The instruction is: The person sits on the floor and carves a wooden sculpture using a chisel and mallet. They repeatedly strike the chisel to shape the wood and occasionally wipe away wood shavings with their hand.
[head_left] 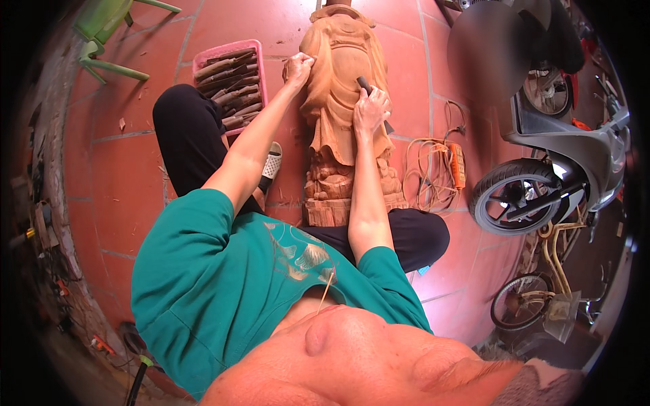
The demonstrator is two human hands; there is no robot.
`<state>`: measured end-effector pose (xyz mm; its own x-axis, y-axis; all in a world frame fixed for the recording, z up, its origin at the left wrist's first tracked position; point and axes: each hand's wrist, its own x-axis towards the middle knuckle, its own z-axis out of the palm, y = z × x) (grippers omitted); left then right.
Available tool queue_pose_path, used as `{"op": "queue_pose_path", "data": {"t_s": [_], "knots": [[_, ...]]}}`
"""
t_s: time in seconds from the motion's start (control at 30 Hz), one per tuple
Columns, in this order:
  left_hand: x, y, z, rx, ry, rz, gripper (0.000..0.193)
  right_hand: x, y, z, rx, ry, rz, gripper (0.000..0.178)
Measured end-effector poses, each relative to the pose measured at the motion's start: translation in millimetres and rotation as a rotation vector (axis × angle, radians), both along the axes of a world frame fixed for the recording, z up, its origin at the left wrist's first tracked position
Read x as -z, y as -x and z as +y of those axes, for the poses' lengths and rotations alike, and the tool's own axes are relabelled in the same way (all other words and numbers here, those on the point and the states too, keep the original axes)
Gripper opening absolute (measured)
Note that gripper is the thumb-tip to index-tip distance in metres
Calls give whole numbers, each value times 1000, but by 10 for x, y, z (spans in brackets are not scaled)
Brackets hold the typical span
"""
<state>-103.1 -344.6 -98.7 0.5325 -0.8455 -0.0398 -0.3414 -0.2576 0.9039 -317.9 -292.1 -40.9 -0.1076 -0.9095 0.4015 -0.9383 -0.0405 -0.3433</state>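
A carved wooden statue [350, 68] in a draped robe lies on its back on the tiles before me, its carved base toward my crossed legs. My left hand [298, 70] rests against the statue's left edge, fingers curled; whether anything is inside them is hidden. My right hand [372, 110] is closed around a dark, narrow tool [365, 85] over the right side of the robe. One end sticks out above the fingers, and a dark bit shows below the hand. The kind of tool cannot be made out.
A pink basket [259, 51] of wooden-handled tools stands left of the statue. An orange power strip [458, 166] with coiled cord lies to the right. Beyond it stand a grey motorbike [569, 145] and a small bicycle [521, 301]. A green chair [101, 27] is at far left.
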Motion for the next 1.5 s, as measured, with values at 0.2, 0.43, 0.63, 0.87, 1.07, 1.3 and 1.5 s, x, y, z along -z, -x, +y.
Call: {"op": "queue_pose_path", "data": {"t_s": [0.2,0.43,0.63,0.87,1.07,1.3,1.5], "knots": [[238,-69,142,117,12,-116,25,-67,-45,18,54,-97,19,31],[490,-200,203,44,-75,-88,26,-12,81,9,28,-11,25,30],[164,-139,-318,38,26,-109,11,73,216,19,65,-31,30,30],[279,-382,-471,90,234,-490,10,-19,-30,2,19,-38,-13,31],[330,-444,24,285,-44,-515,15,2,48,5,35,-54,9,32],[217,-424,-414,92,149,-364,16,-33,19,-8,27,-68,-10,32],[37,-293,-779,76,198,-414,17,-55,-8,28,27,-76,-19,29]]}}
